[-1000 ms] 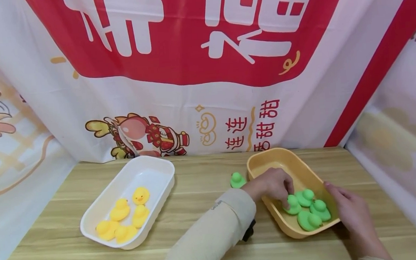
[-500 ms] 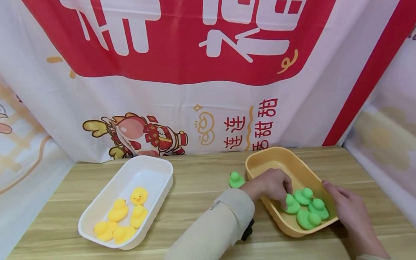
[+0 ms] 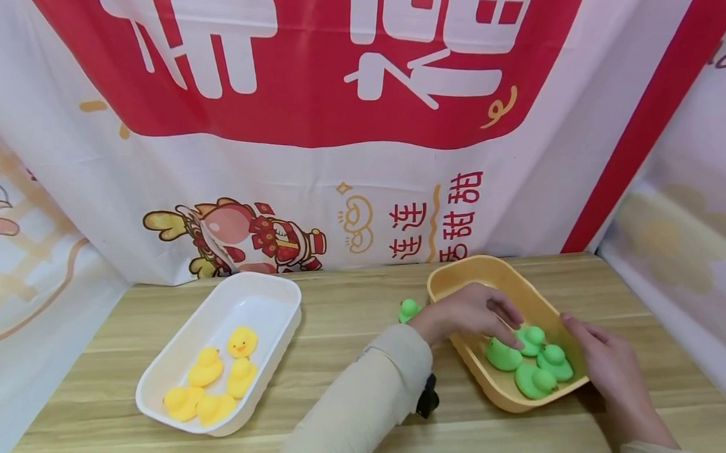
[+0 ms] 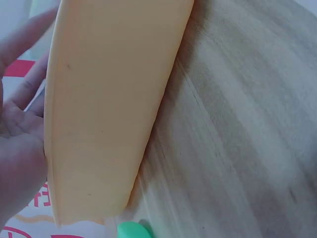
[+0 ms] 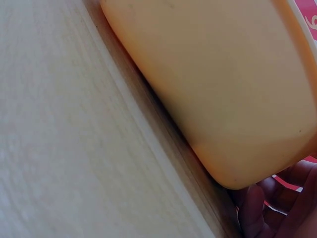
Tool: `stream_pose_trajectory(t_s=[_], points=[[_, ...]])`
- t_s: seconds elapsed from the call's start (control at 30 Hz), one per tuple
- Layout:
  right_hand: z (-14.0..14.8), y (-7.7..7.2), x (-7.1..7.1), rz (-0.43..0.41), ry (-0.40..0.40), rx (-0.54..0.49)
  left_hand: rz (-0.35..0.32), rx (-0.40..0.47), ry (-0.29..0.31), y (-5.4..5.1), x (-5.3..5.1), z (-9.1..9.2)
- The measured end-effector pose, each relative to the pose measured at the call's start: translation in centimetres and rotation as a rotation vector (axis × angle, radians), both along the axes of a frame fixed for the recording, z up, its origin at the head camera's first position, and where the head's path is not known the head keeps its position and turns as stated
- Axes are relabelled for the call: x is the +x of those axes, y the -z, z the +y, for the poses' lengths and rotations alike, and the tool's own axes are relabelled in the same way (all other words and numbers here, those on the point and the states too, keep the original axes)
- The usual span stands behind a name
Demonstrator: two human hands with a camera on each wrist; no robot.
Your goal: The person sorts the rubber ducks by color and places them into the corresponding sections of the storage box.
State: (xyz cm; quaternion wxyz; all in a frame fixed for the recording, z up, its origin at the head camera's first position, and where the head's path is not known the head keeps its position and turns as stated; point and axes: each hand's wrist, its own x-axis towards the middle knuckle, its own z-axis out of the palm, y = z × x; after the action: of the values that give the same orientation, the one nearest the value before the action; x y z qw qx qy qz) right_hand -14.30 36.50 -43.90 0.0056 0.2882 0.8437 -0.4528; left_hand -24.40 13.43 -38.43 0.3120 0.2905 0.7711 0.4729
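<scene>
Inside the orange plastic basin (image 3: pixel 467 276), several green toy ducks (image 3: pixel 535 381) lie grouped toward the near end. My left hand (image 3: pixel 475 311) reaches over the basin's left rim, fingers loosely extended just above the leftmost green duck (image 3: pixel 502 355); whether they touch it is unclear. In the left wrist view, the basin wall hides what lies under that hand (image 4: pixel 22 124). My right hand (image 3: pixel 617 370) holds the basin's right side near its near corner. In the right wrist view, its curled fingers (image 5: pixel 255 208) show at the basin's corner.
One green duck (image 3: pixel 408 309) sits on the wooden table (image 3: pixel 357 350) left of the orange basin. A white basin (image 3: pixel 249 287) with several yellow ducks (image 3: pixel 205 367) stands at the left. A printed cloth (image 3: pixel 335 173) hangs behind the table.
The left hand's fingers have loosened from the leftmost green duck and risen slightly; that duck now sits a little farther left and is turned. The right hand stays at the basin.
</scene>
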Motion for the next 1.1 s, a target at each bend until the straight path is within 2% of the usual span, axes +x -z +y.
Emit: stream_pose_trajectory(t_s=[0.17,0.27,0.4,0.47,0.57,0.67,0.87,1.0,1.1], points=[[-0.1,-0.1,-0.1,-0.002,-0.007,-0.009,-0.113,0.15,-0.101,-0.4,0.2,-0.5],[-0.2,-0.1,-0.1,-0.002,-0.006,-0.024,-0.13,0.229,-0.16,-1.1,0.3,-1.1],[-0.3,-0.2,-0.1,-0.004,-0.002,-0.035,-0.041,0.257,-0.21,-2.5,0.2,-2.5],[-0.3,-0.3,-0.1,-0.001,-0.004,-0.035,0.046,0.248,-0.242,-3.0,0.1,-3.4],[-0.2,-0.4,-0.1,-0.006,-0.006,-0.04,0.172,0.224,-0.32,-3.4,-0.1,-4.8],[-0.1,-0.3,0.0,-0.012,-0.008,-0.044,0.254,0.198,-0.422,-3.3,-0.5,-6.1],[0.3,-0.2,0.0,-0.025,-0.005,-0.035,0.322,0.125,-0.576,-2.0,-1.0,-8.4],[0.3,-0.2,-0.1,-0.036,-0.006,-0.028,0.333,0.057,-0.635,-0.7,-1.0,-9.6],[0.1,-0.2,-0.2,-0.038,-0.008,-0.028,0.309,0.003,-0.628,0.3,-1.0,-10.4]])
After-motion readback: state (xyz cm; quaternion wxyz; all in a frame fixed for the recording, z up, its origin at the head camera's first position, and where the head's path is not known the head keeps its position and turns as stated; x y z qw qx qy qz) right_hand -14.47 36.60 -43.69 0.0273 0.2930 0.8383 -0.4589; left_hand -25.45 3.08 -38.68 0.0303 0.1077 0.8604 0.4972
